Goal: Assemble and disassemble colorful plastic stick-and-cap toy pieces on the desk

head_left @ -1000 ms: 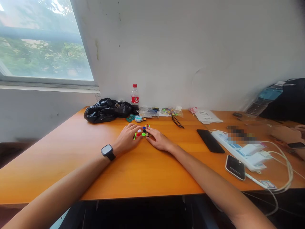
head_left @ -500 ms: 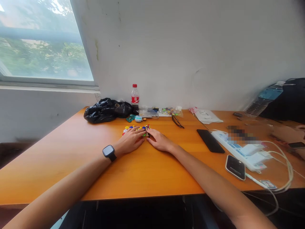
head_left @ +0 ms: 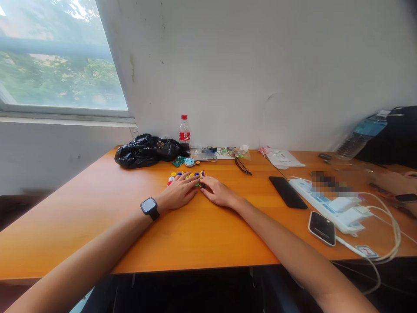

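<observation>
A cluster of small round coloured pieces (head_left: 173, 175), in yellow, blue, white, red and green, lies on the table in front of me. My left hand (head_left: 178, 189), with a black watch (head_left: 149, 206) on its wrist, rests palm down over them. Its fingers are stretched out and cover much of the cluster. At the right end stands a narrow row of small multicoloured pieces (head_left: 203, 174). The fingertips and thumb of my right hand (head_left: 217, 191) are bent around this row. Their exact kind is too small to make out.
Behind lie a black plastic bag (head_left: 145, 152), a cola bottle (head_left: 184, 132), clear bags of small parts (head_left: 233, 152) and black pliers-like tool (head_left: 243, 166). To the right are a dark phone (head_left: 287, 192), a power strip (head_left: 304, 190), another phone (head_left: 322, 228) and cables. Someone's arm (head_left: 395, 187) shows at far right.
Both hands stay almost in place. At my right fingertips the narrow row of multicoloured pieces has shifted slightly and looks tighter together.
</observation>
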The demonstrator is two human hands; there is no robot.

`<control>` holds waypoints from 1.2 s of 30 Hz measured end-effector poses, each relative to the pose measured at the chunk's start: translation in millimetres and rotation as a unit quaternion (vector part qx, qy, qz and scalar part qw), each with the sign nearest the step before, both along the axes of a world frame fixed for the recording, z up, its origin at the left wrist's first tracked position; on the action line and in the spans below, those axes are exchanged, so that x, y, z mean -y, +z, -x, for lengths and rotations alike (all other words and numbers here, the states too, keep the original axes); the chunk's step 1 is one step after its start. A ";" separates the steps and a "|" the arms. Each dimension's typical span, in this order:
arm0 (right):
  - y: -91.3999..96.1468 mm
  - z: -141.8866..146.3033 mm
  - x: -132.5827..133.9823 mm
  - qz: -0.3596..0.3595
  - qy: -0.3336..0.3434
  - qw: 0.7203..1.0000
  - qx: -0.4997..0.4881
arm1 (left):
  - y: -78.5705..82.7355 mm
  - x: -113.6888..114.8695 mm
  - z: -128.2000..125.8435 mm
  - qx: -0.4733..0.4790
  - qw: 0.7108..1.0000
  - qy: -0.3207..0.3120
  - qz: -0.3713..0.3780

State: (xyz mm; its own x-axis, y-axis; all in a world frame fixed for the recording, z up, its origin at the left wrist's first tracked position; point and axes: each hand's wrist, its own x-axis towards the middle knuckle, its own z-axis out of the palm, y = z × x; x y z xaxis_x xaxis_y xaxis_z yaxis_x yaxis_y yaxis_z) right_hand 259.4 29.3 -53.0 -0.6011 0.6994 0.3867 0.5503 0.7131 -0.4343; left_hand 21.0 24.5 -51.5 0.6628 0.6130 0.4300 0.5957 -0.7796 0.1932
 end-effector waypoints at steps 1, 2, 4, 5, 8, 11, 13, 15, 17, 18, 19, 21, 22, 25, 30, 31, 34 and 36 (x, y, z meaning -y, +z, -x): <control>0.7 0.0 0.2 -0.001 0.004 1.000 0.000 | -0.7 -0.4 0.2 -0.004 1.000 -0.001 -0.002; 1.4 0.0 0.4 -0.002 0.008 1.000 0.000 | -1.2 -0.7 0.3 -0.007 1.000 -0.001 -0.005; 2.8 -0.3 1.1 -0.007 0.011 1.000 0.004 | -1.1 -0.4 0.0 -0.007 1.000 0.001 -0.006; 3.6 -0.5 1.7 -0.011 0.008 1.000 0.009 | -0.5 0.1 -0.3 -0.003 1.000 0.002 -0.006; 6.6 -0.6 4.5 -0.018 -0.018 0.999 0.039 | 2.2 2.2 -1.4 0.014 1.000 0.006 -0.003; 10.0 0.4 8.4 -0.024 -0.042 0.996 0.069 | 3.4 3.6 -2.0 0.019 1.000 0.009 -0.006; 11.8 1.5 11.2 -0.028 -0.052 0.995 0.086 | 2.7 4.0 -2.1 0.015 1.000 0.011 -0.009; 13.1 2.9 14.0 -0.030 -0.057 0.993 0.100 | 1.9 3.9 -2.0 0.016 1.000 0.014 -0.011; 14.4 4.4 16.6 -0.029 -0.059 0.992 0.108 | 1.9 3.0 -1.0 0.035 0.999 0.020 -0.015; 15.1 5.2 17.8 -0.029 -0.061 0.992 0.109 | 2.6 2.1 0.2 0.052 0.998 0.028 -0.018; 15.9 5.9 18.9 -0.031 -0.063 0.992 0.108 | 3.8 0.7 2.0 0.074 0.996 0.040 -0.022; 17.5 7.2 20.3 -0.043 -0.070 0.992 0.098 | 7.1 -3.5 7.8 0.119 0.990 0.074 -0.030; 18.1 7.6 20.6 -0.051 -0.074 0.992 0.090 | 8.9 -6.2 11.7 0.136 0.986 0.090 -0.033; 16.9 7.8 19.2 -0.062 -0.085 0.993 0.054 | 12.2 -15.0 24.9 0.139 0.983 0.116 -0.020; 4.1 6.2 10.7 0.002 -0.121 0.991 0.063 | 9.0 -24.3 38.5 0.066 0.992 0.107 0.031; 1.4 6.0 9.0 0.027 -0.131 0.988 0.081 | 7.7 -24.9 39.0 0.057 0.992 0.108 0.037; -3.3 6.4 6.1 0.081 -0.146 0.978 0.128 | 3.5 -25.5 37.7 0.046 0.992 0.114 0.041; -3.6 7.4 6.0 0.086 -0.140 0.976 0.145 | 0.4 -25.6 35.6 0.047 0.991 0.115 0.045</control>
State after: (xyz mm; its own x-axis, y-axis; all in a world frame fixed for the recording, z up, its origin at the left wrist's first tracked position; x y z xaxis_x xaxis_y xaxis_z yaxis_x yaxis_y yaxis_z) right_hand 252.0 23.3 -56.5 -0.4436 0.8916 0.0904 0.8308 0.4470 -0.3316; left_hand -14.6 50.1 -51.1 0.4606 0.7823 0.4193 0.7319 -0.6020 0.3193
